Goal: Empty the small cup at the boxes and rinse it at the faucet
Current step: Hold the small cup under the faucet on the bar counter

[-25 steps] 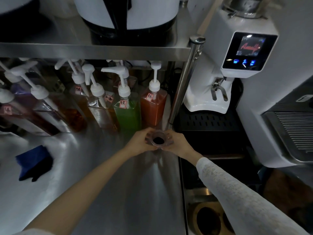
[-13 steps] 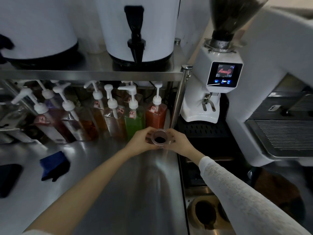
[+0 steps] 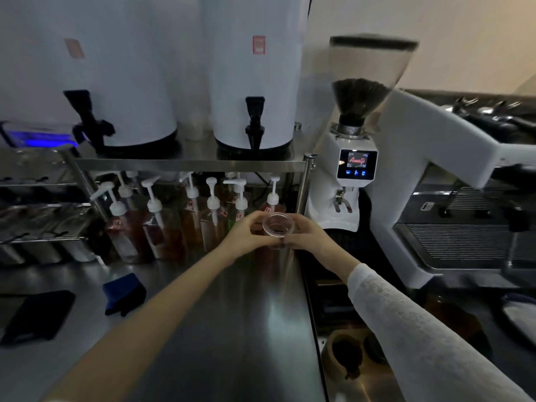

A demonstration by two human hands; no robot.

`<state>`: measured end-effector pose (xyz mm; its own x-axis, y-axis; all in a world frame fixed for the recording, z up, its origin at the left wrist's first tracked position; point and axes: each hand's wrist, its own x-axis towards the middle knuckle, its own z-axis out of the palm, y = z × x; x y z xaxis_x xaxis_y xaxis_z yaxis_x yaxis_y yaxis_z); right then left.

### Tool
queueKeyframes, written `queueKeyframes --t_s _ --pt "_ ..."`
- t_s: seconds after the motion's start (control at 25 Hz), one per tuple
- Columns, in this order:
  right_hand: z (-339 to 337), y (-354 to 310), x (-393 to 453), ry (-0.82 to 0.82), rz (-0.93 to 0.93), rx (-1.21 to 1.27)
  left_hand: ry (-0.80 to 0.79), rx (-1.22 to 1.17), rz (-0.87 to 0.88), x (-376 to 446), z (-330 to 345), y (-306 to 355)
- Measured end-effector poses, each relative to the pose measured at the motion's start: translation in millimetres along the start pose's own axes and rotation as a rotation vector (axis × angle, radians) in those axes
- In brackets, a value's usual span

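Cup (image 3: 277, 227) base hidden behind fingers (image 3: 285, 243).

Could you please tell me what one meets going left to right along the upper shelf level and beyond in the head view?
Left white dispenser urn → right white dispenser urn → coffee grinder → espresso machine.

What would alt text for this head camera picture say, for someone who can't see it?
Two bare hands, left hand and right hand, hold a small clear cup with some dark liquid above a steel counter. Behind it stand pump bottles under a shelf with two white dispensers; a coffee grinder stands to the right.
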<state>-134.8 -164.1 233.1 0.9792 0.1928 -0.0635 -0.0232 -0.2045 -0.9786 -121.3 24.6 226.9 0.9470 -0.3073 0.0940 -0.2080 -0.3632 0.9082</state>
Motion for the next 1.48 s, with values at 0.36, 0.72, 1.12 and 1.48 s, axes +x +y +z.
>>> queueKeyframes --t_s 0.36,0.72,1.12,1.48 --pt "22 -77 -57 -0.008 -0.08 0.095 0.049 -0.113 0.067 -56 -33 69" --pt "30 -125 -121 0.036 -0.145 0.115 0.023 -0.203 0.067 -104 -48 127" --pt "11 -147 -192 0.164 -0.107 0.137 -0.129 -0.342 0.099 -134 -18 168" --pt "-56 -133 -264 0.318 -0.1 0.135 -0.277 -0.387 0.146 -137 65 217"
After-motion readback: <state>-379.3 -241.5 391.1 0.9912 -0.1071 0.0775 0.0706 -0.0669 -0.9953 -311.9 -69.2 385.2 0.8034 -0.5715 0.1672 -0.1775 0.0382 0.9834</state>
